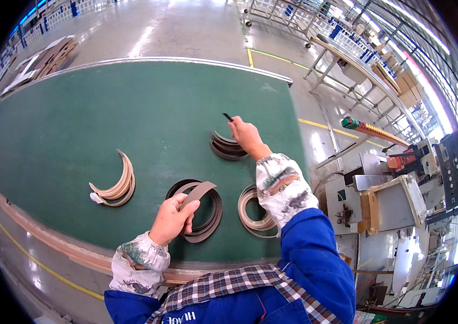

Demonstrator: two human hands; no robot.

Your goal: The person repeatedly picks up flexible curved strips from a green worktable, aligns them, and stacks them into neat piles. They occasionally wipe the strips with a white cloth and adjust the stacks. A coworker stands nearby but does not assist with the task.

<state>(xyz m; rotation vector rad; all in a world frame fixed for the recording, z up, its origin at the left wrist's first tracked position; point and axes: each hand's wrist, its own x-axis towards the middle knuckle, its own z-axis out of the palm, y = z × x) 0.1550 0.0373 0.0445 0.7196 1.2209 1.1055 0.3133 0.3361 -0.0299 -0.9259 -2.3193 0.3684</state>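
On the green table (153, 113), my left hand (170, 220) pinches the free end of a brown flat strip (201, 192). This strip rises above a brown coil (214, 220) of similar bands lying beneath my fingers. My right hand (246, 136) is farther off, closed around a small black piece (228, 116) whose tip sticks out past the fingers; its kind is unclear. Just below that hand sits a bundle of dark curved strips (223, 147). A cream coil (245, 213) lies beside my right sleeve, which partly covers it. Toward the left rests a crescent-shaped bundle of tan strips (125, 186).
A metal rail (175, 59) edges the table's far side. Stacked boards (45, 59) lie beyond its far left corner. Along the right stand a long metal-framed bench (358, 65) and a machine (439, 173) with a white box-like tray (399, 204).
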